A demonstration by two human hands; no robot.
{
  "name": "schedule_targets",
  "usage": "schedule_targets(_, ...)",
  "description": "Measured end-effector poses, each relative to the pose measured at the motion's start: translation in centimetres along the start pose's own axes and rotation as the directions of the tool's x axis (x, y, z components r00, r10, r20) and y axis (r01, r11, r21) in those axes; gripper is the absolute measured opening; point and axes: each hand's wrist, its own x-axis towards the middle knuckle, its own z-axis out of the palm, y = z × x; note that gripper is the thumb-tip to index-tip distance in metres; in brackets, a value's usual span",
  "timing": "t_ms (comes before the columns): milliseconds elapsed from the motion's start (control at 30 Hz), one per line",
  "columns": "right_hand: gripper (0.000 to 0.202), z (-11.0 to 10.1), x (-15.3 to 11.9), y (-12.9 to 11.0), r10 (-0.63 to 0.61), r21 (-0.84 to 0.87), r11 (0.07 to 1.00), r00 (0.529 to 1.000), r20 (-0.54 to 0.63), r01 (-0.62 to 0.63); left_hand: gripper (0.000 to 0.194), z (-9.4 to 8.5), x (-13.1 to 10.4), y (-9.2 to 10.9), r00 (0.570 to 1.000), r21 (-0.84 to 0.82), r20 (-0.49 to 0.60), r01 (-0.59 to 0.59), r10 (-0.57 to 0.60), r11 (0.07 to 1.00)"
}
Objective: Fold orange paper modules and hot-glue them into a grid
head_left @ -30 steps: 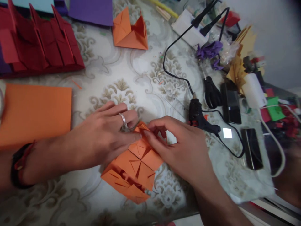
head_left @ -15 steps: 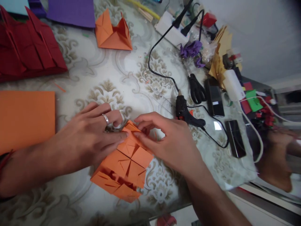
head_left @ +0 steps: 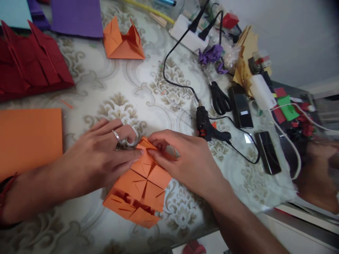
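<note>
A folded orange paper piece, with creased square panels and slits, lies at the table's front between my hands. My left hand, with a ring on one finger, grips its far edge between thumb and fingers. Opposite it, my right hand pinches the same far edge, its thumb on top and fingers behind. The two thumbs nearly meet there. My fingers hide part of that edge. Slots gape along the near end of the paper. Farther back stands a smaller folded orange paper piece, untouched.
Orange sheets lie at left, below a folded red paper piece and purple paper. To the right are a glue gun with its cord, black-handled scissors, two phones and a power strip. Another person's arm shows at far right.
The view has shifted slightly, so the background things sit a little differently. Both hands keep their hold on the orange paper's far edge, with only tiny finger movement.
</note>
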Motion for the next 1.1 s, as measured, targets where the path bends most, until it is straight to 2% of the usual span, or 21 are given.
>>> schedule_targets(233, 0.010, -1.8, -0.1, 0.2, -0.044, -0.061, 0.997, 0.992, 0.122, 0.052, 0.021, 0.1, -0.2, -0.3, 0.999, -0.012, -0.031, -0.033, 0.032, 0.999)
schedule_targets(267, 0.010, -2.1, -0.2, 0.3, -0.044, -0.061, 0.997, 0.989, 0.139, 0.053, 0.023, 0.1, -0.2, -0.3, 1.000, -0.034, 0.016, 0.019, -0.019, 0.999)
schedule_targets(300, 0.012, -2.4, -0.3, 0.5, -0.043, -0.055, 0.997, 0.988, 0.149, 0.052, 0.024, 0.1, -0.2, -0.3, 1.000, -0.048, 0.025, 0.018, -0.017, 0.999)
schedule_targets(367, 0.013, -3.1, -0.4, 0.8, -0.043, -0.050, 0.998, 0.991, 0.128, 0.050, 0.024, -0.1, -0.2, -0.2, 0.999, -0.064, 0.042, 0.028, -0.026, 0.998)
schedule_targets(433, 0.007, -3.6, -0.5, 1.2, -0.032, -0.063, 0.997, 0.998, 0.058, 0.035, 0.024, -0.2, -0.2, 0.0, 0.999, -0.070, 0.031, 0.021, -0.019, 0.997)
schedule_targets(500, 0.010, -3.9, -0.4, 1.6, -0.003, -0.073, 0.997, 1.000, -0.015, 0.001, 0.024, -0.4, -0.2, 0.1, 0.999, -0.068, 0.039, 0.030, -0.027, 0.997)
schedule_targets(567, 0.013, -3.8, -0.2, 1.8, 0.033, -0.060, 0.998, 0.999, -0.030, -0.035, 0.026, -0.6, -0.2, 0.2, 0.997, -0.058, 0.064, 0.049, -0.045, 0.997)
schedule_targets(700, 0.007, -2.9, 0.3, 1.8, 0.101, 0.020, 0.994, 0.991, 0.089, -0.103, 0.026, -0.8, -0.3, 0.2, 0.996, -0.033, 0.072, 0.063, -0.060, 0.997)
schedule_targets(800, 0.004, -2.3, 0.4, 1.5, 0.142, 0.064, 0.986, 0.981, 0.131, -0.151, 0.026, -0.6, -0.3, 0.1, 0.995, -0.021, 0.078, 0.064, -0.062, 0.998)
schedule_targets(867, 0.004, -2.1, 0.3, 1.2, 0.177, 0.068, 0.980, 0.975, 0.138, -0.187, 0.024, -0.5, -0.2, 0.2, 0.995, -0.004, 0.061, 0.075, -0.075, 0.997)
schedule_targets(967, 0.010, -1.9, 0.2, 0.5, 0.252, 0.082, 0.961, 0.956, 0.149, -0.265, 0.018, -0.3, -0.1, 0.5, 0.990, 0.022, -0.027, 0.137, -0.136, 0.990)
schedule_targets(1100, 0.016, -1.6, -0.1, -0.1, 0.303, 0.094, 0.940, 0.928, 0.217, -0.328, 0.035, -0.3, 0.1, 0.9, 0.984, 0.004, -0.059, 0.170, -0.170, 0.985)
